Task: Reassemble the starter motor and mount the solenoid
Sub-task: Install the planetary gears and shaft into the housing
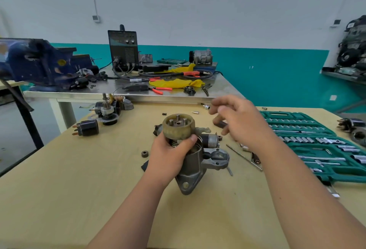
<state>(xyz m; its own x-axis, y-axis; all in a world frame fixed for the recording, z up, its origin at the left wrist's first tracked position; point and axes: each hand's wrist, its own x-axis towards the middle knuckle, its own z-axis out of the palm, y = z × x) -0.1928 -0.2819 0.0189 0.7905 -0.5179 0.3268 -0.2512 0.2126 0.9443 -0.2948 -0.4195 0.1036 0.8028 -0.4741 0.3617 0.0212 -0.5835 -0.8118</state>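
Note:
My left hand (170,155) grips the grey starter nose housing (193,171), holding it upright on the wooden table (79,189). On top of the housing sits a yellowish ring gear (178,127) with three pins showing inside. My right hand (236,119) hovers blurred above the table to the right of the gear, fingers loosely spread, holding nothing that I can make out. A small pinion gear (145,154) lies left of the housing. A black solenoid (87,128) with copper terminals lies at the far left. The armature and brush assembly (108,110) stands behind it.
A green socket set case (316,145) lies open at the right. Long bolts (244,157) and small parts lie between it and the housing. Another starter part (354,130) sits at the far right edge. Behind is a steel bench (128,96) with a blue vise (37,64), a welder (123,50), and pliers.

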